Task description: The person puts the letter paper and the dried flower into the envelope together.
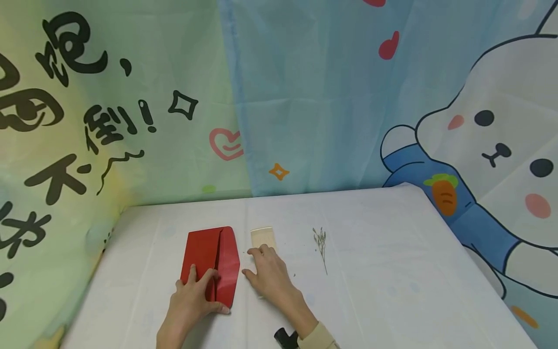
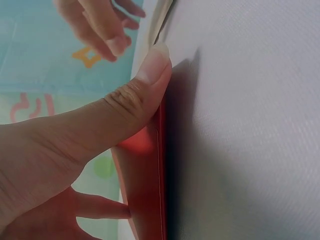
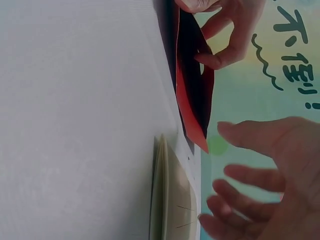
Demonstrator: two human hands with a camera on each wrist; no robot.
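Observation:
A red envelope (image 1: pixel 201 249) lies on the white-covered table, its flap (image 1: pixel 228 261) spread to the right. My left hand (image 1: pixel 188 298) holds it near the lower edge, thumb on the flap's corner and a finger at the mouth. In the right wrist view the envelope's mouth (image 3: pixel 192 65) gapes around that finger. Just right of the envelope lies a cream folded card (image 1: pixel 263 236), partly hidden under my right hand (image 1: pixel 272 276). The right wrist view shows the right fingers (image 3: pixel 245 200) relaxed and apart from the card, holding nothing.
A dried flower sprig (image 1: pixel 321 245) lies on the table (image 1: pixel 392 271), right of the card. Small crumbs are scattered near it. A printed cloth backdrop (image 1: pixel 305 97) stands behind the table. A black object (image 1: pixel 285 338) sits at the right wrist.

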